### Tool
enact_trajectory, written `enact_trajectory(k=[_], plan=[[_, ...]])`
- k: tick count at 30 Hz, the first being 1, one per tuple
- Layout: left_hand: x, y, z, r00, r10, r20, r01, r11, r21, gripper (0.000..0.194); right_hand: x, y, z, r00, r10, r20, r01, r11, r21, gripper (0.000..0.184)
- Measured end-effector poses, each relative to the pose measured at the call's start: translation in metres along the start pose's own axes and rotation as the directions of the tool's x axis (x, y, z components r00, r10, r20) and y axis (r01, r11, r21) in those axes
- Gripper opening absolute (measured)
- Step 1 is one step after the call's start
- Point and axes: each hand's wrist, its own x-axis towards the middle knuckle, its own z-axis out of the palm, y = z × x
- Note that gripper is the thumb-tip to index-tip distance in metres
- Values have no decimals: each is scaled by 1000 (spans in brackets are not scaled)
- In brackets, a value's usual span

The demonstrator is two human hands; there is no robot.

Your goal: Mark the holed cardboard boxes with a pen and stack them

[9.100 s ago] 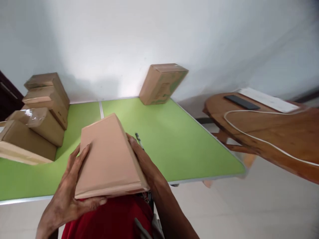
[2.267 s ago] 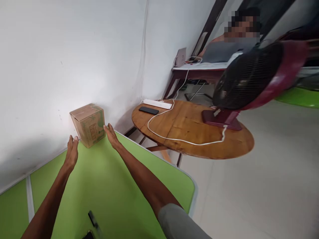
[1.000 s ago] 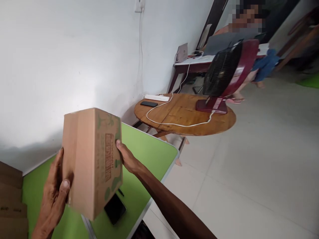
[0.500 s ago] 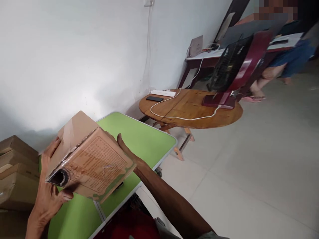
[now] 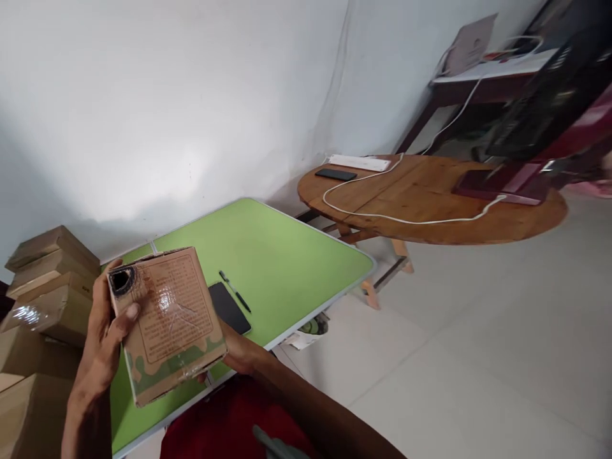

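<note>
Above a green table [image 5: 287, 255] I hold a brown cardboard box [image 5: 174, 306] between both hands. Its printed side, with a text panel and green patches along the lower edge, faces me. A dark-rimmed hole shows in its upper left corner. My left hand [image 5: 108, 325] grips the left side, thumb on the printed face just below the hole. At the lower right, my right hand [image 5: 236, 350] supports the box, most of its fingers hidden behind and beneath it. Beyond the box, a dark phone-like slab [image 5: 230, 311] and a black pen [image 5: 235, 292] lie on the green surface.
Stacked cardboard boxes [image 5: 52, 306] stand at the left. A round wooden table [image 5: 406, 197] carries a power strip [image 5: 361, 163], a dark phone [image 5: 335, 174], a white cable and a maroon fan base [image 5: 502, 185]. Farther back is a desk [image 5: 497, 70].
The box has turned so its printed side faces me more squarely. My right hand has moved from its far side to its lower right. The view has swung left, uncovering the slab and pen.
</note>
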Motion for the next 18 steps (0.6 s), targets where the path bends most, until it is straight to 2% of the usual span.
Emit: enact_trajectory(k=[3, 5, 7, 9, 11, 12, 14, 15, 18], plan=[[0, -15, 8, 996, -89, 29, 90, 995, -37, 87, 0, 15, -8, 999, 47, -26, -47, 998, -30, 109], [0, -22, 15, 992, -121, 36, 122, 992, -27, 88, -3, 17, -17, 997, 60, -54, -64, 994, -90, 104], [0, -25, 19, 991, -130, 34, 130, 991, -3, 87, -7, 11, -26, 995, 67, -80, -82, 977, -195, 93], [0, -24, 21, 990, -134, 40, 133, 991, 17, 87, -12, -8, -32, 985, 41, -168, -99, 930, -354, 83], [-2, -22, 22, 991, -125, 49, 124, 992, 29, 87, -16, -36, -32, 934, -119, -336, -84, 843, -532, 80], [-4, -21, 22, 992, -115, 54, 113, 993, 33, 85, -17, -51, -28, 875, -256, -411, -58, 788, -613, 79], [-7, -18, 24, 994, -88, 64, 85, 995, 56, 82, -17, -81, -13, 735, -521, -435, 50, 681, -731, 75], [-9, -17, 26, 995, -73, 74, 68, 995, 76, 81, -15, -94, -2, 711, -591, -382, 106, 626, -773, 75], [-13, -14, 31, 993, -35, 111, 19, 990, 139, 80, -2, -115, 32, 745, -647, -164, 185, 436, -880, 71]])
